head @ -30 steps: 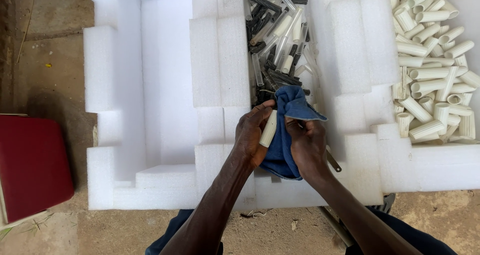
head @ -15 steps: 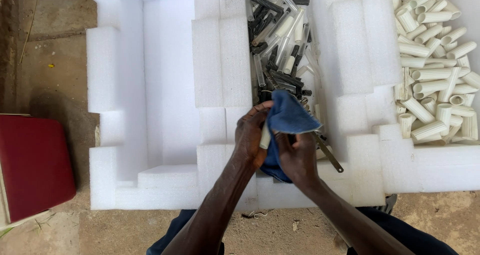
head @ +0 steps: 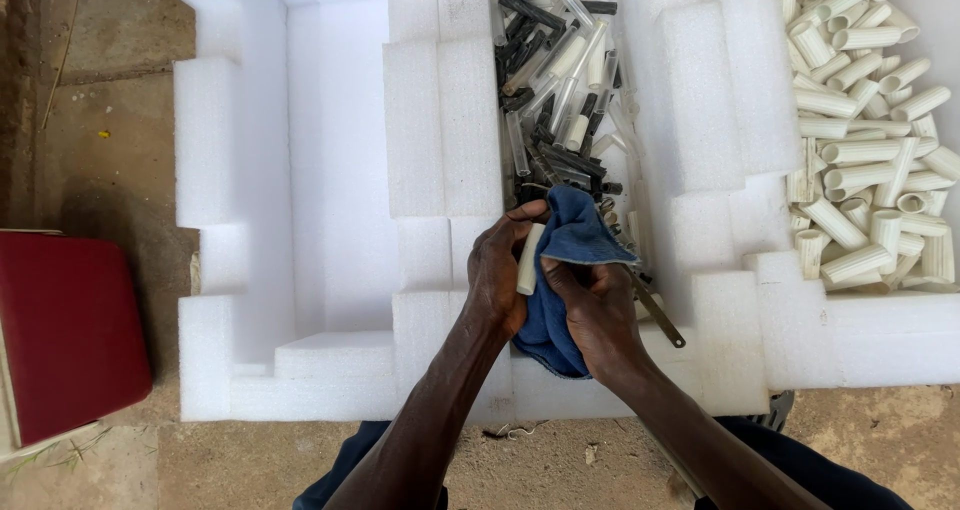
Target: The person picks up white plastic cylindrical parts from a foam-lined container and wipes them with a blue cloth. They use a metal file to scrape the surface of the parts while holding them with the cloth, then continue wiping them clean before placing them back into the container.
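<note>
Head view: foam tray (head: 440, 120) of mixed tubes (head: 560, 90)

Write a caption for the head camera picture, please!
Left hand holds a short white tube while right hand grips a blue cloth.

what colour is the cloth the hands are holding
Blue. The cloth shows best in the head view, bunched between the left hand and right hand.

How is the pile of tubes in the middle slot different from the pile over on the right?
The middle pile mixes black, clear and a few cream tubes, mostly thin; the right pile is all cream and looks thicker. The middle pile sits in a narrow foam slot just above the left hand and right hand; the right pile fills a wider recess, away from both. Both are loose, jumbled heaps in the white foam.
</note>
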